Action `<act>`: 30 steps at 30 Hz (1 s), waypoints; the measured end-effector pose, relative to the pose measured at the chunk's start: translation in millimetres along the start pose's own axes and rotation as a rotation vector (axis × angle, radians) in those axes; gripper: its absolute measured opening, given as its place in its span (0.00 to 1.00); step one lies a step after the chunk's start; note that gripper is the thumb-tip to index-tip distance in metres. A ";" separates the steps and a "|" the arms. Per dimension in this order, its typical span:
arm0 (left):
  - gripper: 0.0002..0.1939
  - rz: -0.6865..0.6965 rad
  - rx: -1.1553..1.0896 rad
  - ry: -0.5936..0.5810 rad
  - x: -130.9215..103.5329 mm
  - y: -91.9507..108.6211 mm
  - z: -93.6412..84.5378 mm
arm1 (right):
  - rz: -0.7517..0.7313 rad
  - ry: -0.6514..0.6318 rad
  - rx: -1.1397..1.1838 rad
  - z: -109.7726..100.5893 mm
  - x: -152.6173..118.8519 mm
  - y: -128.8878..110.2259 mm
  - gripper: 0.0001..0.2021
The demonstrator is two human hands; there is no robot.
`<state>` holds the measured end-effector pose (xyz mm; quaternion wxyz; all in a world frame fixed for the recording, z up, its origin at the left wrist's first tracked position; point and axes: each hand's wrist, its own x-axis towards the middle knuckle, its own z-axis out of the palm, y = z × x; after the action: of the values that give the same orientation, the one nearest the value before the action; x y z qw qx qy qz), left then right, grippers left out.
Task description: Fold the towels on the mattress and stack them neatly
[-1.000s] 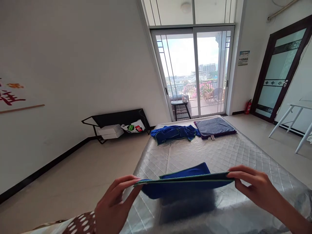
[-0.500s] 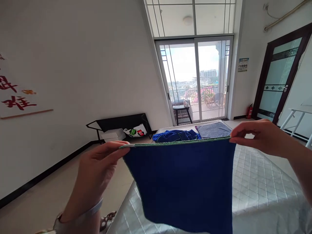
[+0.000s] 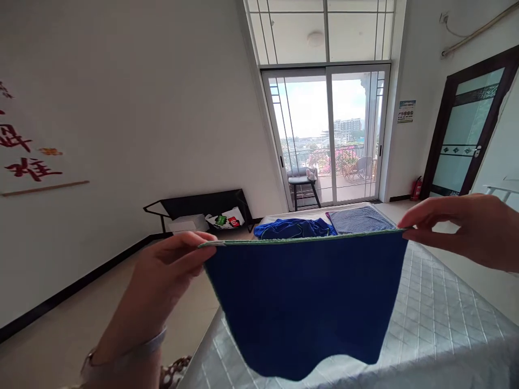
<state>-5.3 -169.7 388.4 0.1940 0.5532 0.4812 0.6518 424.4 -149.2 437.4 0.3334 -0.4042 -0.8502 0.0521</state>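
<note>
A dark blue cloth (image 3: pixel 308 302) with a green edge hangs spread out in the air in front of me. My left hand (image 3: pixel 174 270) pinches its upper left corner, where a small white tag shows. The upper right corner is pinched between the thumb and fingers of my right hand (image 3: pixel 458 229). Beyond the cloth, a crumpled blue cloth heap (image 3: pixel 294 228) lies on the table. Beside it on the right is a flat grey-blue cloth (image 3: pixel 359 220) with a purple edge.
The table has a silvery quilted cover (image 3: pixel 438 313). Past it stand a black rack (image 3: pixel 198 208) with bags and a box, a dark stool (image 3: pixel 304 183) by the sliding glass doors, and a red fire extinguisher (image 3: pixel 416 189) near the door.
My right hand has moved to the right, and the cloth's top edge now spans wider. Its bottom edge has swung and now curves upward right of the middle. My left hand has barely moved.
</note>
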 end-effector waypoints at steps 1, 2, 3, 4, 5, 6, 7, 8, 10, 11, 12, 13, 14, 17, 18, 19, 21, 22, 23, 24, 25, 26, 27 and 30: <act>0.15 -0.043 -0.001 -0.027 7.3 -3.9 3.4 | 0.032 -0.024 0.009 5.3 9.1 4.8 0.23; 0.15 -0.097 -0.003 -0.061 15.2 -8.6 7.1 | 0.062 -0.049 0.021 11.6 20.0 11.0 0.24; 0.16 -0.147 0.000 -0.098 23.7 -14.0 11.0 | 0.089 -0.069 0.033 18.8 32.2 18.3 0.24; 0.16 -0.179 0.016 -0.134 32.5 -20.1 15.0 | 0.111 -0.080 0.041 26.7 45.2 26.4 0.23; 0.17 -0.200 0.034 -0.168 41.6 -27.0 19.2 | 0.126 -0.081 0.043 35.0 58.7 34.8 0.21; 0.18 -0.216 0.042 -0.193 50.9 -34.4 23.6 | 0.136 -0.075 0.040 43.6 72.0 43.0 0.18; 0.19 -0.226 0.037 -0.205 60.2 -42.0 28.1 | 0.144 -0.064 0.038 52.1 84.9 50.7 0.16; 0.20 -0.238 0.021 -0.202 69.2 -49.6 32.6 | 0.157 -0.053 0.039 60.2 96.9 57.4 0.14; 0.21 -0.258 -0.041 -0.157 85.5 -62.8 41.5 | 0.201 -0.032 0.067 74.5 117.3 67.0 0.11; 0.22 -0.257 -0.078 -0.122 92.2 -67.9 45.4 | 0.227 -0.020 0.089 80.2 125.2 70.0 0.10; 0.22 -0.247 -0.110 -0.086 97.3 -71.9 48.7 | 0.249 0.000 0.113 85.0 131.2 71.9 0.10; 0.21 -0.228 -0.132 -0.056 100.5 -74.9 51.1 | 0.265 0.022 0.141 88.9 135.2 73.2 0.10; 0.21 -0.202 -0.144 -0.032 101.3 -77.3 52.4 | 0.270 0.046 0.168 92.5 136.7 74.2 0.11; 0.22 -0.136 -0.123 0.013 85.9 -86.6 48.6 | 0.259 0.104 0.260 106.9 124.0 79.8 0.14; 0.23 -0.135 -0.096 0.015 74.1 -92.4 44.8 | 0.258 0.109 0.293 115.2 113.1 83.3 0.15; 0.24 -0.145 -0.060 0.006 58.9 -100.5 40.1 | 0.259 0.103 0.325 125.9 98.7 87.4 0.15; 0.23 -0.195 0.036 -0.057 20.4 -123.5 29.2 | 0.273 0.058 0.382 154.9 60.7 96.8 0.15; 0.23 -0.223 0.083 -0.110 -1.5 -138.0 23.8 | 0.273 0.026 0.407 172.2 38.6 101.3 0.14; 0.23 -0.249 0.122 -0.168 -24.2 -153.7 18.9 | 0.281 -0.012 0.421 190.4 15.7 105.0 0.14; 0.22 -0.274 0.169 -0.230 -46.7 -169.8 14.5 | 0.310 -0.059 0.418 208.3 -6.8 107.6 0.14; 0.21 -0.293 0.223 -0.292 -68.1 -185.5 10.9 | 0.343 -0.112 0.400 225.1 -28.0 108.9 0.13; 0.20 -0.302 0.278 -0.360 -87.9 -199.7 8.0 | 0.360 -0.146 0.395 239.9 -47.1 108.9 0.11; 0.19 -0.313 0.336 -0.414 -105.5 -212.1 5.5 | 0.373 -0.171 0.392 252.1 -63.6 107.5 0.10; 0.15 -0.322 0.486 -0.498 -143.9 -234.9 -0.8 | 0.395 -0.226 0.397 273.3 -98.3 99.3 0.06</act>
<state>-26.7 -174.6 113.7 0.2683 0.6418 0.6405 0.3255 367.1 -104.4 139.2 0.2926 -0.4801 -0.7600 0.3259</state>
